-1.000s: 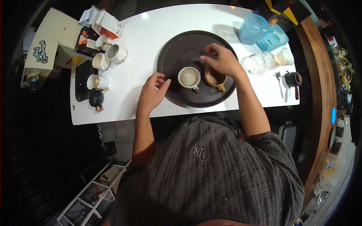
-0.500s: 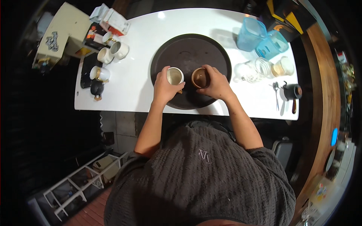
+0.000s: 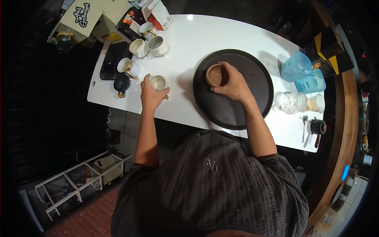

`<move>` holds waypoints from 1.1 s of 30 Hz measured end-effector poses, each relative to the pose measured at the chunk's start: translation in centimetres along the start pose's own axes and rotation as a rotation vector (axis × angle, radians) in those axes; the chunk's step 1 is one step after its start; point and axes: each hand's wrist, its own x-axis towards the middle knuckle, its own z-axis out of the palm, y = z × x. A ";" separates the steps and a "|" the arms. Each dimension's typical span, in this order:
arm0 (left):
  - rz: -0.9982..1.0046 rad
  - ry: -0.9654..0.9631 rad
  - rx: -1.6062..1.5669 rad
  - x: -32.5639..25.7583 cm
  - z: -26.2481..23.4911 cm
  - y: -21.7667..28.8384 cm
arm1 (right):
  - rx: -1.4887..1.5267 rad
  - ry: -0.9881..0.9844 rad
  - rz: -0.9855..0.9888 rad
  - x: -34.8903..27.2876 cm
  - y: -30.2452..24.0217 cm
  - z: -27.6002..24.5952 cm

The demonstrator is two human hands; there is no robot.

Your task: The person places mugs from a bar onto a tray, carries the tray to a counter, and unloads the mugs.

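Observation:
My left hand (image 3: 151, 96) is wrapped round a white cup (image 3: 158, 81) with a brownish handle. That cup is over the white table, left of the tray; whether its base touches the tabletop I cannot tell. In my right hand (image 3: 236, 83) is a brown cup (image 3: 215, 75), gripped at its right side over the left part of a round dark tray (image 3: 246, 108). Both cups are upright, mouths facing up. A white mug with a gold handle (image 3: 128, 68) stands a little left of my left hand, beside a round black item (image 3: 121, 84) with a wooden end.
Several white mugs (image 3: 158, 46) group at the table's far left, by a cream machine (image 3: 89, 19) and a flat black device (image 3: 112, 61). At right are blue pitchers (image 3: 296, 66), clear glassware (image 3: 290, 102), a spoon (image 3: 304, 129) and a small black pot (image 3: 317, 126).
My left hand has carried the white cup off the tray, leftward. The brown cup is now nearer the tray's left rim. The view has turned, so the tray appears further right.

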 end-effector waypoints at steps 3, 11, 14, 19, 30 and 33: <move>-0.023 -0.073 -0.073 2.1 -0.1 -1.6 | 0.012 -0.008 -0.019 2.1 -1.7 2.2; 0.117 -0.112 0.027 6.9 -0.5 -3.4 | 0.018 -0.027 0.028 4.6 -5.0 5.5; 0.159 -0.121 0.063 8.3 -0.4 -3.8 | 0.016 -0.018 0.040 4.8 -5.1 6.1; 0.120 -0.158 0.099 9.7 -0.5 -3.8 | 0.007 0.011 0.061 4.8 -5.0 6.3; 0.362 0.055 0.262 11.6 -0.4 -3.8 | 0.038 0.022 0.043 4.0 -4.8 5.9; 0.395 0.095 0.212 12.5 0.1 -4.2 | 0.070 0.019 0.028 3.5 -4.9 5.5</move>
